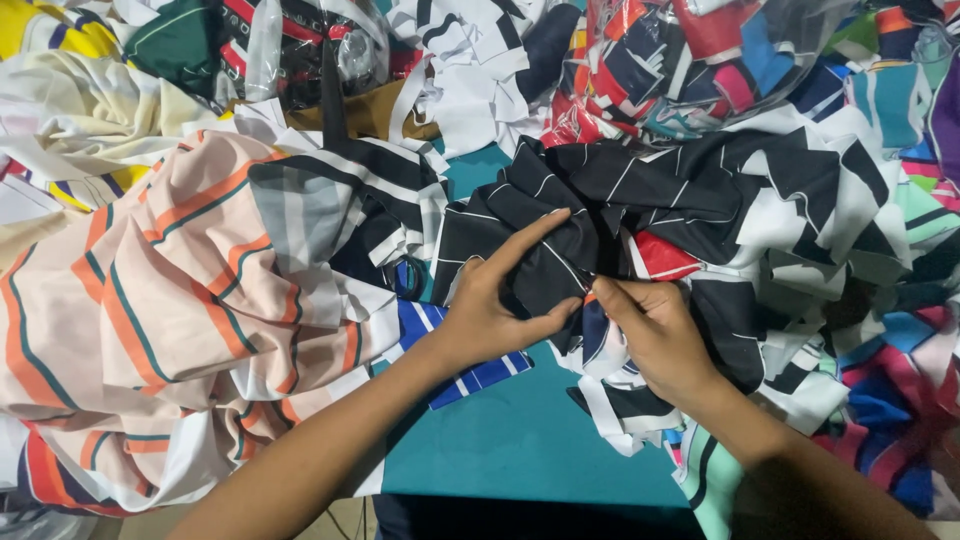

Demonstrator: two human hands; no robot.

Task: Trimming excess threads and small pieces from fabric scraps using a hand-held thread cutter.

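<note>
top right bag: clear plastic bag (pixel 690 60), stuffed with red, blue, black and white scraps
top left bag: another clear one (pixel 290 50), dark striped fabric inside
labels/screens: can't spot any

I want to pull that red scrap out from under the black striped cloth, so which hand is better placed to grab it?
Probably the right hand. Its fingers pinch the black striped cloth just below the red scrap, which lies beside it. The left hand grips that cloth farther away.

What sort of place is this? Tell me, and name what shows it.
Probably a garment or fabric-sorting workshop: heaps of cut cloth scraps cover a teal table, with a clear bag of offcuts, and both hands grip a black striped piece.
</note>
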